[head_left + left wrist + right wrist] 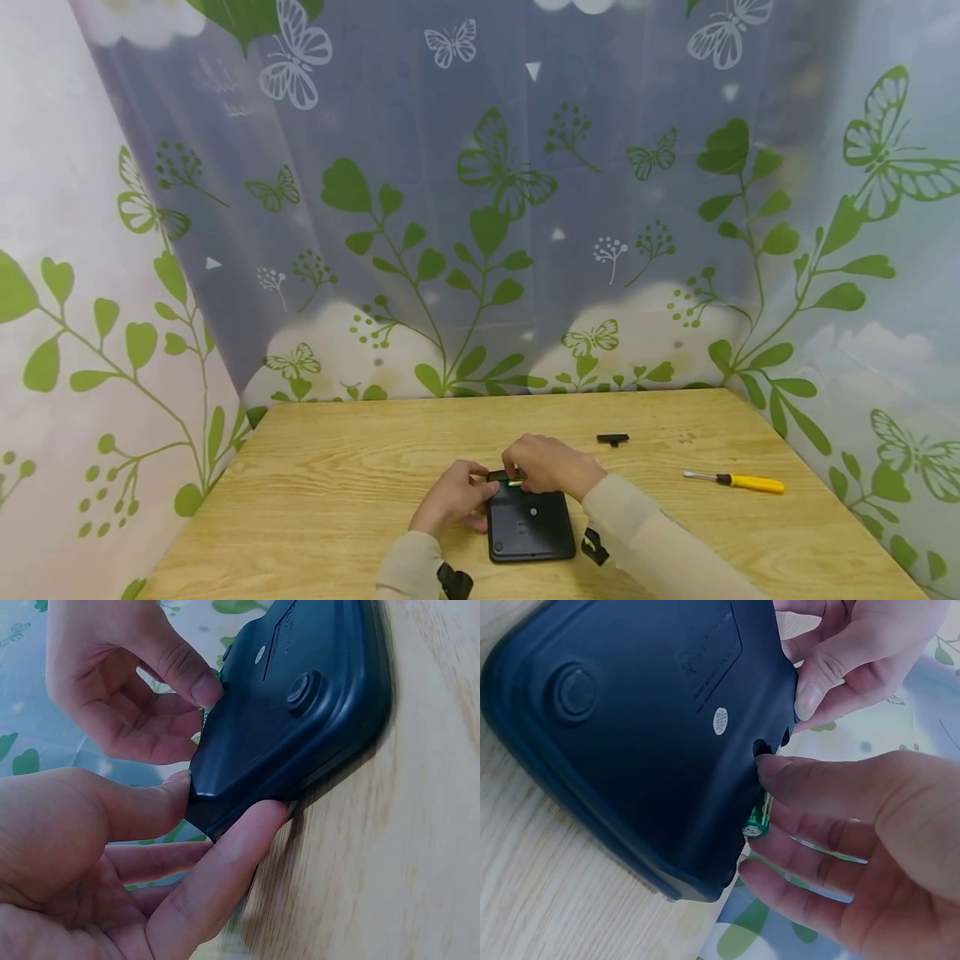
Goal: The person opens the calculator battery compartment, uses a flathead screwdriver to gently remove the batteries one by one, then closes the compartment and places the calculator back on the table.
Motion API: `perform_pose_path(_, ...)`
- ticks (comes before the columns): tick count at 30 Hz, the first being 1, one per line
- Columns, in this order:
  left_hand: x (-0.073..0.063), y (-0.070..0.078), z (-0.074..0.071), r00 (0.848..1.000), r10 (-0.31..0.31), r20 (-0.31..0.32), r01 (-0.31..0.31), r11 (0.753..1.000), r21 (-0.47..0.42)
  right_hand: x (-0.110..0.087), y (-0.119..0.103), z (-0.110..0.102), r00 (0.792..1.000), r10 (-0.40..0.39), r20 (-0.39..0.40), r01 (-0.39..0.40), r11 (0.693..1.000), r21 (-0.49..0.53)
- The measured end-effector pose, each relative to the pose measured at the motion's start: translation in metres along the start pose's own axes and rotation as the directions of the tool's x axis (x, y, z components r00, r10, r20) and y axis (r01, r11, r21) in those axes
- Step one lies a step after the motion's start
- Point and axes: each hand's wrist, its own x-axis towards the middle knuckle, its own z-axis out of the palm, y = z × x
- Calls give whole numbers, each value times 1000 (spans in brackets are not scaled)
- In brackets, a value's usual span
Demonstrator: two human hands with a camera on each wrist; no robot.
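Observation:
A black plastic device (532, 533), shaped like a desk calculator, lies face down on the wooden table, with round feet and a small white sticker on its back. My left hand (453, 498) grips its far left corner, thumb on top and fingers (225, 877) along the side. At the device's far edge, my right hand (546, 463) pinches a small green cylindrical battery (757, 817) between thumb and fingers. One battery end shows in the right wrist view, beside the opening in that edge; the rest is partly behind the thumb.
A small black plastic cover (612, 438) lies on the table beyond the right hand. Farther right is a screwdriver (750, 482) with a yellow handle, its tip pointing left. Several tiny pieces (686, 437) lie near the back right. A patterned curtain (480, 250) surrounds the table.

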Motion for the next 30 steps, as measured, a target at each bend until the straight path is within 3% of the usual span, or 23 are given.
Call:
perform_pose_path(8, -2, 0, 1, 1000, 11, -9, -11, 1000, 1, 3, -5, -3, 999, 28, 25, -27, 999, -30)
perform_pose_path(30, -3, 2, 1, 1000, 14, -12, -14, 1000, 25, 0, -9, -4, 1000, -3, 16, 3, 1000, -26)
